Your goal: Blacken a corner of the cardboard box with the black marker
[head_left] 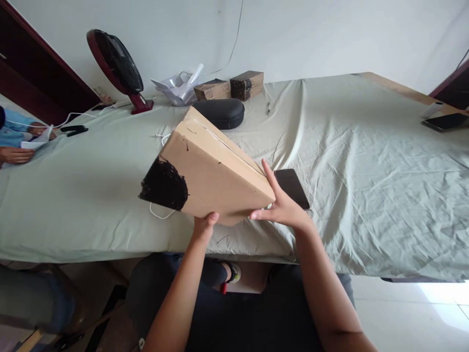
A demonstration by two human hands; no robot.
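A brown cardboard box [210, 171] with a black scribbled patch on its near left corner is held tilted above the table's front edge. My left hand [205, 224] grips its lower edge from underneath, with the fingers hidden behind the box. My right hand [280, 203] presses against its right corner, fingers stretched along the side. A black phone [292, 187] lies on the cloth just right of my right hand. A white cable [160, 213] shows under the box.
A pale green cloth [366, 166] covers the table. At the back stand a red fan [119, 66], a black case [220, 112], two small boxes [229, 88], a white plastic bag [178, 88] and a pen [268, 107]. Another person's hands [16, 154] rest at the left edge. Devices [445, 121] lie far right.
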